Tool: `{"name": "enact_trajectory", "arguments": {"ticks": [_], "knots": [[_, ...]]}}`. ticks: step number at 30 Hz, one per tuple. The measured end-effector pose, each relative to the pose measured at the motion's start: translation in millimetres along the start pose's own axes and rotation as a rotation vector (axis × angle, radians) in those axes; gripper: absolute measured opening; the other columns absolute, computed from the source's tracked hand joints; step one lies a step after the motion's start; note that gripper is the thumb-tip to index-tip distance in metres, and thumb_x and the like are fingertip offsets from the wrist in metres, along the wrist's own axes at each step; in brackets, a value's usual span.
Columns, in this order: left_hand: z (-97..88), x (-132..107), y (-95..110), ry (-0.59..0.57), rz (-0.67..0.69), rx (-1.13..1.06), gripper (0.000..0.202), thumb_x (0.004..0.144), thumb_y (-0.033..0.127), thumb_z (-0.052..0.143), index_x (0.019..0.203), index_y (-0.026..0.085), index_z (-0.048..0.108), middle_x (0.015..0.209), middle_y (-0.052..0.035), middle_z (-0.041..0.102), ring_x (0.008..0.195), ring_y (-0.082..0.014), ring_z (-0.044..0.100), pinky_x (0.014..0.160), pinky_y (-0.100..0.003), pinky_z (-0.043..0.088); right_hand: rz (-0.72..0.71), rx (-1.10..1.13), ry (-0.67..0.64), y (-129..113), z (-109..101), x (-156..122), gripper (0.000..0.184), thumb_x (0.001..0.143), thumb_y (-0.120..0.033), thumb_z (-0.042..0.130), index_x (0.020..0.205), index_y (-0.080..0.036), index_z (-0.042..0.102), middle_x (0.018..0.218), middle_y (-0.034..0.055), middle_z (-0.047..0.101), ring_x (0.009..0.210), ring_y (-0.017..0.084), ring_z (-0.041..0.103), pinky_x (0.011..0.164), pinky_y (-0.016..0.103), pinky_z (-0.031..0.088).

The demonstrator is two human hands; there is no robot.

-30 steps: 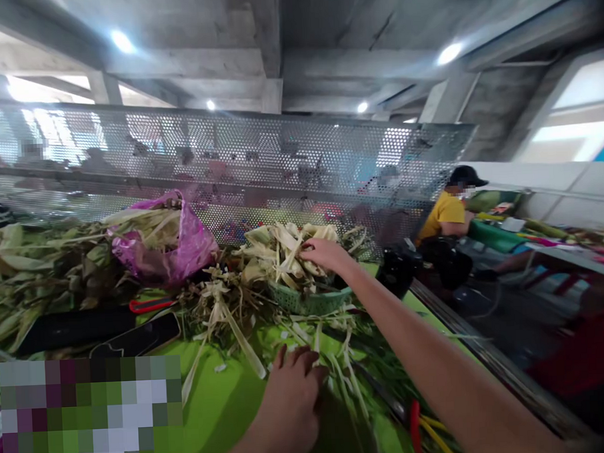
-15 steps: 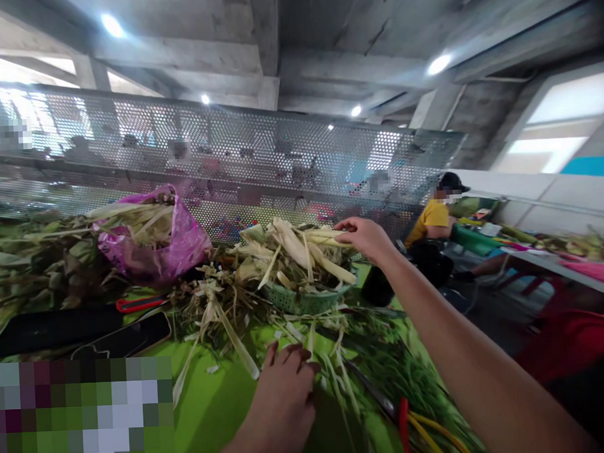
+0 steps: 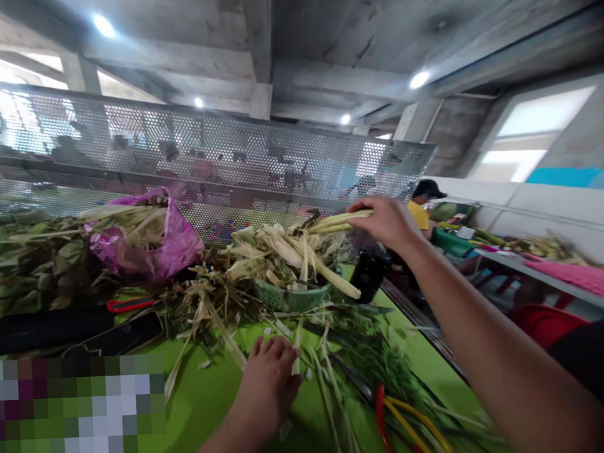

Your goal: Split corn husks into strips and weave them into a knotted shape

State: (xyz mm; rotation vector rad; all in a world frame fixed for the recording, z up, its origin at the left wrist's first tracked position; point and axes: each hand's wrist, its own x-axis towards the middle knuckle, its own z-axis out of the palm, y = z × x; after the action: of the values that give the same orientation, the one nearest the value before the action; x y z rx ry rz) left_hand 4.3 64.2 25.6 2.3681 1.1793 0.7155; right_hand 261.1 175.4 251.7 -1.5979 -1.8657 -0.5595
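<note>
Pale husks (image 3: 332,222) in the right hand (image 3: 389,221), ends toward the basket (image 3: 291,300).

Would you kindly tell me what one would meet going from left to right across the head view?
Purple plastic bag, green basket, right hand, pink material.

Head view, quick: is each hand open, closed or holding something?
Left hand: palm down over the green tabletop, fingers loosely curled; can't tell if it holds anything.
Right hand: closed, holding pale husk strips.
</note>
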Motion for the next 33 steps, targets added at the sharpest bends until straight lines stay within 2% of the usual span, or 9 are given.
{"name": "enact_trajectory", "arguments": {"ticks": [5,9,12,15,18,21,24,28,33], "knots": [[-2.0,2,3,0.072,0.013,0.017,0.045,0.08,0.019,0.051,0.124,0.025,0.054,0.129,-0.0067,0.056,0.123,-0.024,0.045,0.108,-0.047,0.026,0.008,-0.021,0.04,-3,-8,6,0.02,0.068,-0.03,0.065,0.084,-0.022,0.073,0.078,0.002,0.07,0.07,0.019,0.061,0.063,0.028,0.042],[-14.7,15,28,0.169,0.048,0.036,0.054,0.081,0.02,0.051,0.133,0.027,0.044,0.144,-0.0056,0.043,0.136,-0.0243,0.03,0.111,-0.051,0.02,-0.017,-0.022,0.009,-14,-19,8,0.015,0.066,-0.026,0.067,0.08,-0.023,0.072,0.079,0.0012,0.07,0.072,0.018,0.06,0.066,0.028,0.042],[-24.1,38,51,0.172,0.131,0.004,0.055,0.081,0.027,0.055,0.134,0.032,0.043,0.146,-0.0023,0.039,0.137,-0.0236,0.028,0.112,-0.051,0.017,0.022,0.024,0.115,-20,-33,8,0.015,0.067,-0.029,0.068,0.08,-0.022,0.072,0.078,0.0018,0.07,0.072,0.018,0.059,0.069,0.029,0.042],[-28.3,64,61,0.243,0.104,-0.081,0.053,0.081,0.032,0.054,0.133,0.029,0.044,0.141,-0.0041,0.045,0.134,-0.0233,0.033,0.111,-0.048,0.022,0.114,0.231,0.287,-18,-46,4,0.019,0.067,-0.035,0.069,0.08,-0.02,0.071,0.078,0.0027,0.068,0.073,0.018,0.059,0.07,0.031,0.043],[-27.8,81,58,0.328,0.068,-0.188,0.051,0.079,0.029,0.057,0.13,0.023,0.048,0.135,-0.0079,0.051,0.128,-0.0238,0.041,0.109,-0.045,0.027,0.25,0.616,0.402,-14,-47,-7,0.023,0.065,-0.036,0.07,0.079,-0.018,0.068,0.076,0.0022,0.066,0.072,0.016,0.058,0.067,0.029,0.044],[-26.6,83,54,0.37,0.043,-0.386,0.047,0.081,0.035,0.056,0.124,0.019,0.053,0.127,-0.0114,0.057,0.121,-0.0256,0.048,0.104,-0.043,0.033,0.423,0.953,0.421,-19,-34,-32,0.025,0.062,-0.036,0.072,0.077,-0.018,0.065,0.074,0.0008,0.063,0.07,0.015,0.058,0.06,0.026,0.043],[-28.2,76,59,0.298,-0.003,-0.756,0.048,0.083,0.042,0.053,0.125,0.016,0.052,0.119,-0.0122,0.06,0.109,-0.0239,0.056,0.098,-0.039,0.04,0.484,1.218,0.373,-39,-11,-76,0.027,0.062,-0.035,0.073,0.08,-0.018,0.064,0.077,0.0001,0.062,0.073,0.015,0.058,0.061,0.025,0.044],[-31.5,62,72,0.209,-0.031,-1.222,0.048,0.084,0.04,0.053,0.125,0.014,0.047,0.119,-0.0116,0.061,0.11,-0.0197,0.055,0.1,-0.033,0.039,0.586,1.276,0.27,-80,23,-150,0.027,0.072,-0.039,0.068,0.093,-0.023,0.063,0.09,0.0009,0.064,0.087,0.018,0.059,0.078,0.03,0.047],[-24.0,35,64,0.285,-0.169,-1.241,0.036,0.082,0.033,0.055,0.115,0.017,0.05,0.108,-0.0066,0.063,0.101,-0.0165,0.057,0.092,-0.028,0.043,0.607,1.258,-0.047,-117,42,-214,0.03,0.073,-0.043,0.068,0.097,-0.027,0.06,0.096,0.0023,0.064,0.093,0.022,0.059,0.081,0.035,0.049]]}}
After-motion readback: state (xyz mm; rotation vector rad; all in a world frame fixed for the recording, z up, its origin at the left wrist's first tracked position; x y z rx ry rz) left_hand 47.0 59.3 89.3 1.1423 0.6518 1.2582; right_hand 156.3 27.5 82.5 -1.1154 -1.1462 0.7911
